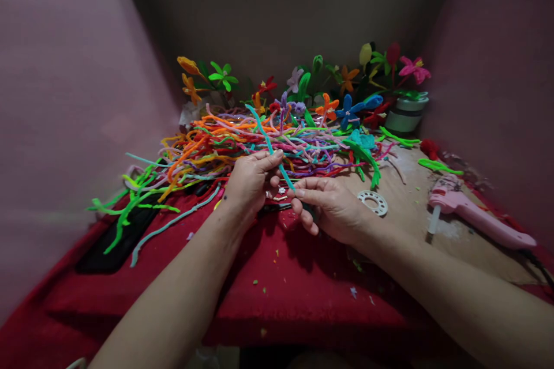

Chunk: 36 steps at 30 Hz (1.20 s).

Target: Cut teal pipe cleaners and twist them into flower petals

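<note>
A turquoise pipe cleaner (pixel 262 130) slants up and to the left between my two hands, above the red cloth. My left hand (pixel 253 181) pinches it along its middle between thumb and finger. At its lower end, my right hand (pixel 326 204) holds the tip between thumb and forefinger, the other fingers curled. Just behind the hands lies a big heap of loose pipe cleaners (pixel 203 147) in many colours. Small white pieces (pixel 281 190) show on the cloth between the hands.
Pipe-cleaner flowers (pixel 347 110) stand along the back, some by a pale pot (pixel 407 112). On brown board (pixel 407 207) at the right are a white ring (pixel 373 203) and a pink glue gun (pixel 480 216). A black flat object (pixel 108 248) lies left on the red cloth (pixel 303 300).
</note>
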### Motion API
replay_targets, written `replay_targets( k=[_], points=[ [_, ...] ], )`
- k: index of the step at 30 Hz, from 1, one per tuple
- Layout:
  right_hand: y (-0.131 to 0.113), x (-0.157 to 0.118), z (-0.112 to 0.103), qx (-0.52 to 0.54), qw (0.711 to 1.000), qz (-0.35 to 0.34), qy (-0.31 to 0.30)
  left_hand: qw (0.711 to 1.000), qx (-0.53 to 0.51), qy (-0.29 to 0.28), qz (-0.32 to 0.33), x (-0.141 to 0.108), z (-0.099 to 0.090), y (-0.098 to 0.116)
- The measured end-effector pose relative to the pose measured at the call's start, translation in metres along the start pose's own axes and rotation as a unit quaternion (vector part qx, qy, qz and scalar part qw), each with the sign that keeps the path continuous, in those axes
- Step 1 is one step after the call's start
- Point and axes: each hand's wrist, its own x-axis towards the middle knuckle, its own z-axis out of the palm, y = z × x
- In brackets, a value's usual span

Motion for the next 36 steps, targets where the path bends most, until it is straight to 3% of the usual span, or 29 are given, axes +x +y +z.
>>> replay_targets(
  k=[6, 9, 11, 13, 16, 17, 19, 20, 25, 33, 36],
  points=[
    [0.000, 0.001, 0.001, 0.007, 1.000, 0.007, 0.007, 0.999, 0.040, -0.020, 0.013, 0.002, -0.002, 0.000],
    [-0.001, 0.003, -0.004, 0.019, 0.999, -0.006, 0.032, 0.988, 0.152, -0.019, 0.028, 0.000, -0.009, 0.013],
    [-0.002, 0.004, -0.008, 0.031, 0.998, -0.022, 0.055, 0.960, 0.273, -0.001, 0.060, -0.006, -0.019, 0.025],
    [-0.004, 0.006, -0.011, 0.048, 0.996, -0.035, 0.073, 0.896, 0.434, -0.036, 0.090, -0.014, -0.034, 0.035],
    [-0.005, 0.008, -0.014, 0.074, 0.993, -0.044, 0.083, 0.730, 0.661, -0.137, 0.107, -0.028, -0.058, 0.034],
    [-0.006, 0.008, -0.014, 0.079, 0.992, -0.041, 0.084, 0.689, 0.699, -0.157, 0.110, -0.031, -0.065, 0.029],
    [-0.006, 0.008, -0.013, 0.081, 0.992, -0.029, 0.089, 0.629, 0.742, -0.187, 0.137, -0.036, -0.075, 0.015],
    [-0.006, 0.008, -0.012, 0.079, 0.992, -0.024, 0.092, 0.613, 0.748, -0.192, 0.166, -0.038, -0.078, 0.007],
    [-0.007, 0.007, -0.012, 0.078, 0.992, -0.026, 0.093, 0.620, 0.732, -0.183, 0.214, -0.038, -0.088, -0.011],
    [-0.008, 0.006, -0.014, 0.083, 0.991, -0.042, 0.093, 0.600, 0.759, -0.086, 0.236, -0.044, -0.093, 0.004],
    [-0.007, 0.007, -0.014, 0.086, 0.991, -0.047, 0.092, 0.569, 0.778, -0.064, 0.257, -0.046, -0.083, 0.001]
  ],
)
